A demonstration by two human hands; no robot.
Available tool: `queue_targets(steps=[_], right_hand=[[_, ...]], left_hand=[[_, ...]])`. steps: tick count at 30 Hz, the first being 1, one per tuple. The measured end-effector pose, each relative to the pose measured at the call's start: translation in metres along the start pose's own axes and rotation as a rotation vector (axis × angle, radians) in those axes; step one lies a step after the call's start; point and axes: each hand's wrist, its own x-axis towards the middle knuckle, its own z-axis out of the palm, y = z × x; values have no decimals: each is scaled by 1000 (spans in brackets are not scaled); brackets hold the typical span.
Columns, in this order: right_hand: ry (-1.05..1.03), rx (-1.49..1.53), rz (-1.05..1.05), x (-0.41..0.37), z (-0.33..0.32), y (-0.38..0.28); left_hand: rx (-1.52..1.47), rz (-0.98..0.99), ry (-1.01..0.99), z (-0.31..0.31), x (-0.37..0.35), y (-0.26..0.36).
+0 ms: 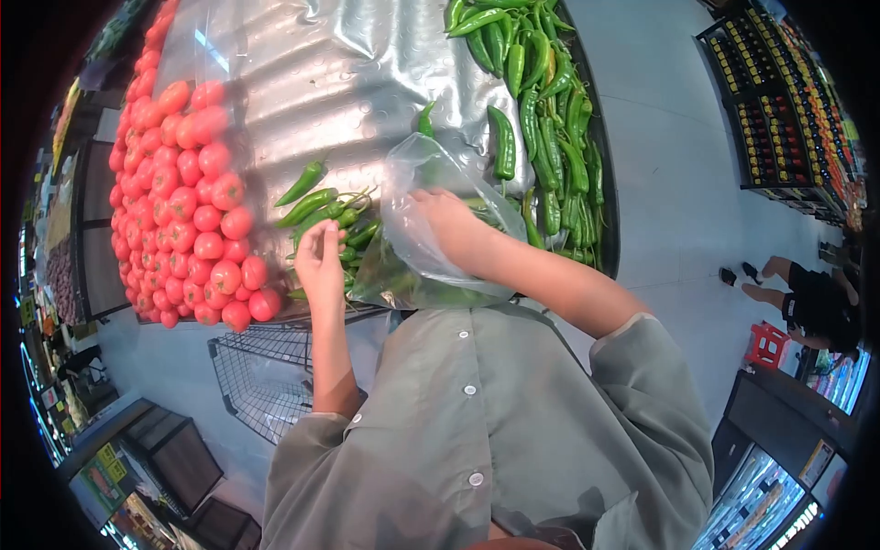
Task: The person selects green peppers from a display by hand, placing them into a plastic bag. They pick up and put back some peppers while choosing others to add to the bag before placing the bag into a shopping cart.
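From my remote station, I read the current step as handling green chili peppers at an open bag. The right hand (445, 220) is at the mouth of the clear plastic bag (403, 280), partly overlaid by its film; its fingers are partly hidden, so I cannot tell whether that grip is closed on the bag or on a pepper. The left hand (319, 261) is beside the loose green chili peppers (307, 207), its grip narrow with fingers curled inward; I cannot confirm a pepper between the fingertips. Peppers are visible in 3 areas: loose beside the left hand, through the film in the lower bag, and in the long heap (555, 137) at the right side of the surface (312, 101). In my judgement, the next move calls for light finger pressure, a supported bag rim and clearance for the stems. Material notes: the bag film is thin, creased and translucent, and should fold readily under load. The peppers are glossy, smooth, tapered and slightly curved, with thin stems. The surface covering is silver, reflective and rippled, with small round marks. The tomatoes (207, 246) are rounded, shiny and closely stacked at left. A wire shopping cart (266, 376) stands below the counter edge.
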Motion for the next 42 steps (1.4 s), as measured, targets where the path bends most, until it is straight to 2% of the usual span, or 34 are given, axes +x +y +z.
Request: queue_targets(steps=[1,2,4,6,8,12,14,18,20,24,26,27,29,30,32,33,35,39,41,42], right_hand=[[-138,-48,-5,8,-2,-3],[-144,-55,3,13,1,-6],[-153,31,-39,20,13,-11],[-165,57,-37,24,13,-11],[-502,174,96,35,4,-9],[-495,96,72,45,28,-6],[-247,-203,-161,40,43,-2],[-395,-163,-23,43,34,-9],[-504,-47,50,44,39,-9],[-467,123,-70,43,33,7],[-2,-20,-322,36,69,14],[-1,-22,-317,37,73,12],[-231,35,-182,46,83,3],[-226,37,-176,52,88,-1],[-311,-243,-275,63,95,-5],[-304,-243,-267,63,82,-4],[-421,152,-102,60,44,-1],[-320,114,-194,60,67,2],[-113,-43,-240,46,68,-2],[-115,-41,-246,43,67,0]], left_hand=[[61,81,-23,2,-6,-13],[122,162,-44,4,-13,-24],[123,177,-22,7,-30,-35],[226,107,-67,6,-42,-44],[240,124,-36,9,-46,-56],[226,199,24,12,-49,-62],[263,165,-3,8,-49,-61],[340,195,-9,7,-50,-61],[301,202,7,8,-50,-68],[289,160,32,8,-51,-68],[297,149,33,9,-52,-67],[297,151,28,10,-52,-68],[358,230,55,11,-51,-72],[361,234,49,11,-51,-74],[318,209,64,11,-49,-75],[327,170,70,15,-52,-65],[329,167,72,13,-50,-67],[356,191,76,12,-50,-67],[371,208,88,12,-51,-69],[385,228,97,13,-52,-70]])
